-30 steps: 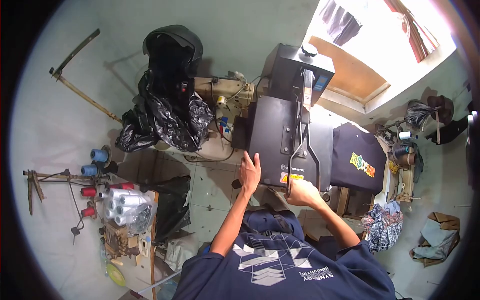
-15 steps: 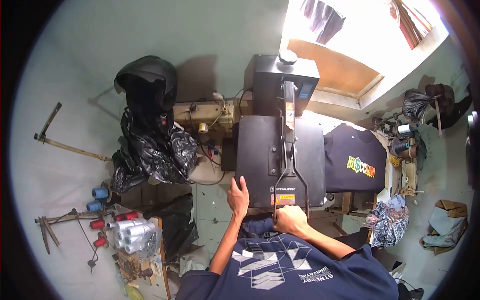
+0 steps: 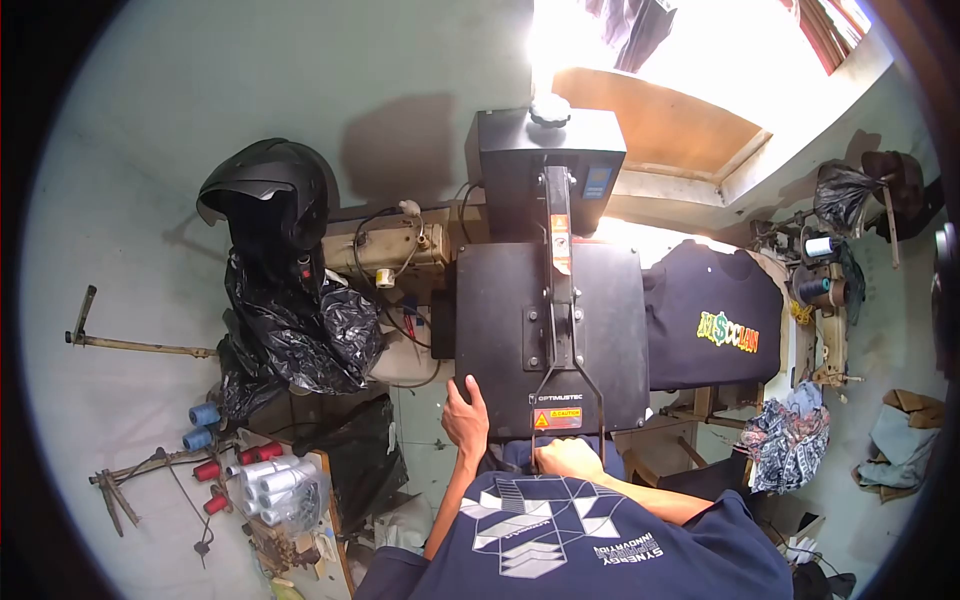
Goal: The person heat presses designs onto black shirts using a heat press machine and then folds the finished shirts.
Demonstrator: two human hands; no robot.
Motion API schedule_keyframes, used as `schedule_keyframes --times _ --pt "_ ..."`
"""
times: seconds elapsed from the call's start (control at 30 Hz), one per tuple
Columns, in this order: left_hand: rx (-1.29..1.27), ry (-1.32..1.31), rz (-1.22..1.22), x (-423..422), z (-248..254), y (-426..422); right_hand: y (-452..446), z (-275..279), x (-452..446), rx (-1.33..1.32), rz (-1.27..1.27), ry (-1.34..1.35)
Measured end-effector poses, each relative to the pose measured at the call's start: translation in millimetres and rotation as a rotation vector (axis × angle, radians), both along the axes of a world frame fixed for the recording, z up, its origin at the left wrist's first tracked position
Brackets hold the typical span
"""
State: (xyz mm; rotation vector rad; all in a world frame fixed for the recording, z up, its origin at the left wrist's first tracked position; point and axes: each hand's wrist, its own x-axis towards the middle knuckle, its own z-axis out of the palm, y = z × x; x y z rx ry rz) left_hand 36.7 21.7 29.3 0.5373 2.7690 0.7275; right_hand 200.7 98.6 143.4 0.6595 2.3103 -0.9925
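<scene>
A black heat press [image 3: 500,330] with a yellow and red caution label stands in front of me, its wide flat plate toward my body. My right hand [image 3: 568,458] is wrapped around the lower end of its metal handle [image 3: 601,405], close to my shirt. At the plate's front left corner is my left hand [image 3: 466,420], fingers stretched upward and holding nothing; whether it touches the edge I cannot tell. A dark T-shirt [image 3: 700,315] with a colourful lettered print lies to the right of the press. What is under the plate is hidden.
A black helmet [image 3: 275,190] sits above black plastic bags [image 3: 300,335] on the left, beside a sewing machine [image 3: 390,250]. White thread cones [image 3: 275,485] stand at lower left. Patterned cloth [image 3: 788,440] hangs at right, near another machine [image 3: 830,340].
My right hand has drawn the press handle down and closer to my body. My left hand stays by the plate's left corner. The view has shifted slightly.
</scene>
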Motion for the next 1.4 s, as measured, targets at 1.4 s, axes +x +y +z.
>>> schedule_keyframes --times 1.4 --pt "0.033 -0.006 -0.001 -2.5 -12.4 -2.5 1.7 2.6 -7.0 -0.073 -0.023 -0.066"
